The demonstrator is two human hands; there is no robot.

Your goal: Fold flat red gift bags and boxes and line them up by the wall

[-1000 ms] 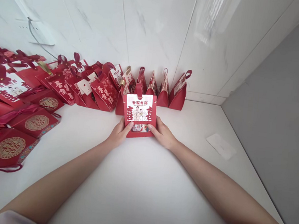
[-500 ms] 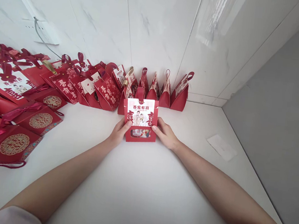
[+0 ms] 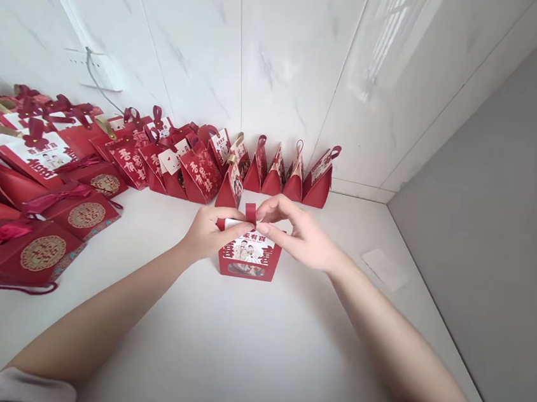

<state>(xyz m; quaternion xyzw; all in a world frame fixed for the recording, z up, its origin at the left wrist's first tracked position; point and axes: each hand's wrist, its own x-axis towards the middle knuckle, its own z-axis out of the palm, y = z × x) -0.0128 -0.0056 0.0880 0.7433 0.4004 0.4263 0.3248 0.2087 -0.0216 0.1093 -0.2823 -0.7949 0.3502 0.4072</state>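
one red gift box (image 3: 248, 259) pinched by two hands, left hand (image 3: 207, 233) and right hand (image 3: 300, 236).

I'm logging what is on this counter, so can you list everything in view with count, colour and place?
gift box in hand: one, red with a white picture panel, upright at mid counter, both hands at its top.
standing gift boxes: a row, too overlapped to count, red, along the back wall.
flat boxes with gold emblems: at least three, red, left side.
white card: one, on the counter at right.
wall socket: one, white, with a cable, on the tiled wall.
counter: one, white.
left hand: pinching the box top.
right hand: fingers at the red loop handle.
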